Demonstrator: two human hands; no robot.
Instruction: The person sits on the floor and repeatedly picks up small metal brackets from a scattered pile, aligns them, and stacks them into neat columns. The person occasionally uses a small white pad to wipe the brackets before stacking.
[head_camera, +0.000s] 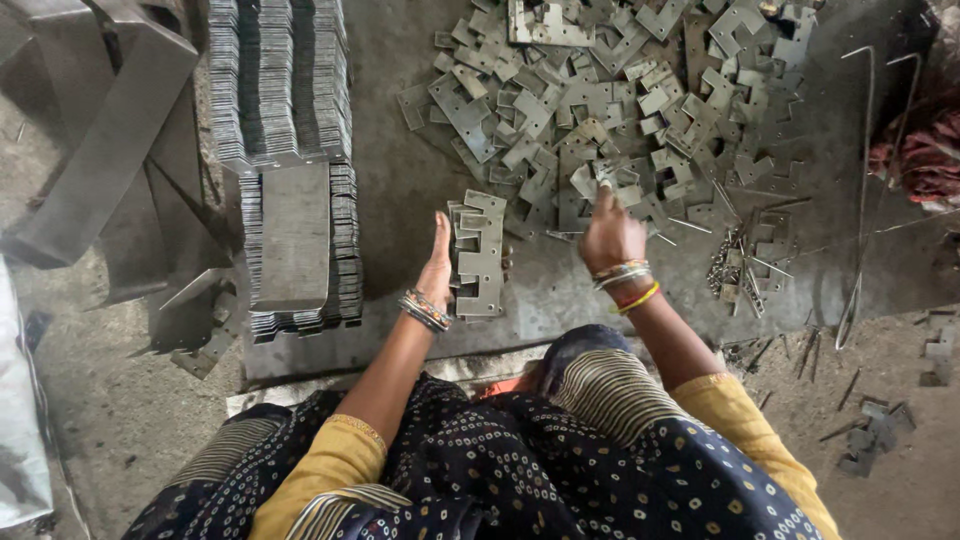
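On a grey metal sheet (560, 290) lying over a dusty concrete floor (120, 420), the left hand (437, 265) is steadying, palm flat and fingers straight, a small stack of notched plates (480, 255). Just beyond that stack, the right hand (610, 235) is pinching one plate from the loose heap (610, 100). Left of the stack, long rows of plates (285, 150) are lying.

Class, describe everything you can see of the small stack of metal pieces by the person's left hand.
The stack of notched plates is flat, dull grey sheet metal with square cut-outs along the edges. The pieces are gathered roughly aligned on the grey floor slab, below the loose pile. The left hand presses its left side, palm against the edges.
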